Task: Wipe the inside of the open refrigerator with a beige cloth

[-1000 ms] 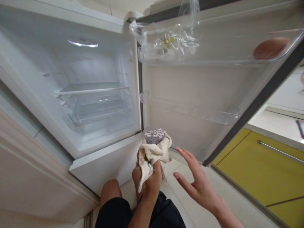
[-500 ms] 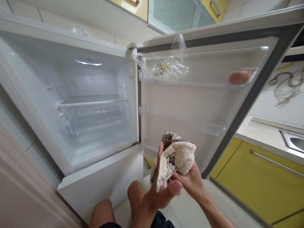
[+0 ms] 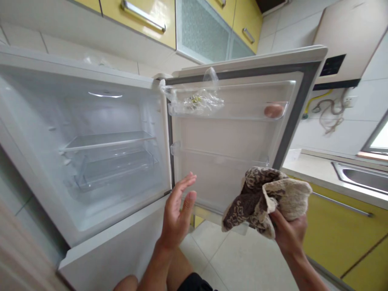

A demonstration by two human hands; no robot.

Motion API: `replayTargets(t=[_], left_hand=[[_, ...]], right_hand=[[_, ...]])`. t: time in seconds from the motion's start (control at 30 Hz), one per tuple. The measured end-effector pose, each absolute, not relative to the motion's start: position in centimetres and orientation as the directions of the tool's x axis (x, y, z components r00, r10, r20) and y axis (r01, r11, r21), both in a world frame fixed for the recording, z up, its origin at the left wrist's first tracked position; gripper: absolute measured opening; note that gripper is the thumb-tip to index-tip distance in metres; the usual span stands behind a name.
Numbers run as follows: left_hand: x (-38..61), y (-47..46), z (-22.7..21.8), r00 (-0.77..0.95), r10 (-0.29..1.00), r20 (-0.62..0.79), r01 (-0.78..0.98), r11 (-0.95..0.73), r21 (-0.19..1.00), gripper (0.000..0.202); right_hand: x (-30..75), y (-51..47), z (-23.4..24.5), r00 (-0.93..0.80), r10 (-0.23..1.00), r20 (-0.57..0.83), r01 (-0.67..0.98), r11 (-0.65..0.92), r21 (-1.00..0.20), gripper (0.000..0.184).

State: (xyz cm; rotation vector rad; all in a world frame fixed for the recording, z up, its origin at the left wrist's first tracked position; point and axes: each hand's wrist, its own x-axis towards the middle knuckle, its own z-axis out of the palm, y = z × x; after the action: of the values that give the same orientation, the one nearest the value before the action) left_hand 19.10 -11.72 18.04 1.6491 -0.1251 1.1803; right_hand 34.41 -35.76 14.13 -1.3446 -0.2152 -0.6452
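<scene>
Cloth (image 3: 251,198), a crumpled cream-and-dark-brown patterned piece with a towel-like look, is bunched up in the right hand (image 3: 291,232), in front of the lower outer corner of the open fridge door. The thumb is pinching it from above; the other fingers on that side are partly hidden, so I can't tell exactly how they sit.

The left hand (image 3: 178,214) is up and open, well apart from the cloth, thumb away from the fingers, which sit close together.

The white fridge door (image 3: 224,133) has a clear plastic upper bin (image 3: 242,111) with a crumpled see-through plastic bag (image 3: 209,104) near the hinge, something yellow-green showing through it, and a rounded reddish-brown object (image 3: 273,110) at the outer end. There's another clear plastic bin (image 3: 218,157) below.

Inside the white fridge (image 3: 115,234) there's a glass shelf (image 3: 109,140) with a clear plastic tray (image 3: 118,167) under it.

Off to the right you've got a pale worktop (image 3: 315,167) with a stainless steel sink (image 3: 366,178) over glossy yellow lower cabinets (image 3: 333,238). Pale floor tiles (image 3: 242,250) underneath.
</scene>
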Motion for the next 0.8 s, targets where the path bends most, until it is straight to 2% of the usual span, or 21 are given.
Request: replayTargets(t=[0.1, 0.2, 0.3, 0.4, 0.5, 0.6, 0.7, 0.8], left_hand=[[20.3, -9.5, 20.9, 0.380, 0.379, 0.844, -0.563, -0.629, 0.536, 0.021], [21.9, -7.3, 22.6, 0.311, 0.305, 0.900, -0.481, -0.766, 0.426, 0.024], [23.5, -6.0, 21.6, 0.354, 0.284, 0.891, -0.349, -0.844, 0.407, 0.037], [24.8, -6.8, 17.4, 0.568, 0.183, 0.802, -0.225, -0.903, 0.366, 0.039], [26.1, -8.8, 11.8, 0.762, 0.092, 0.641, -0.133, -0.947, 0.294, 0.033], [27.6, -10.4, 7.1, 0.870, 0.007, 0.493, -0.149, -0.949, 0.276, 0.045], [28.9, -11.0, 4.3, 0.906, 0.002, 0.423, -0.137, -0.945, 0.297, 0.042], [30.0, -11.4, 3.0, 0.887, 0.058, 0.458, -0.077, -0.959, 0.272, 0.027]], right_hand=[[35.2, -38.2, 15.3, 0.685, -0.418, 0.596, 0.642, -0.040, -0.766, 0.068], [35.4, -39.7, 17.3, 0.547, -0.409, 0.730, 0.742, -0.167, -0.649, 0.072], [35.8, -39.7, 19.4, 0.400, -0.274, 0.875, 0.827, -0.304, -0.473, 0.070], [36.7, -38.3, 21.0, 0.263, -0.072, 0.962, 0.859, -0.436, -0.267, 0.068], [37.6, -35.9, 22.5, 0.067, 0.116, 0.991, 0.899, -0.438, -0.010, 0.066], [37.7, -32.7, 23.8, -0.119, 0.226, 0.967, 0.896, -0.395, 0.203, 0.070], [37.6, -29.4, 24.5, -0.170, 0.303, 0.938, 0.888, -0.366, 0.279, 0.072], [37.8, -25.5, 24.8, -0.184, 0.383, 0.905, 0.893, -0.319, 0.316, 0.069]])
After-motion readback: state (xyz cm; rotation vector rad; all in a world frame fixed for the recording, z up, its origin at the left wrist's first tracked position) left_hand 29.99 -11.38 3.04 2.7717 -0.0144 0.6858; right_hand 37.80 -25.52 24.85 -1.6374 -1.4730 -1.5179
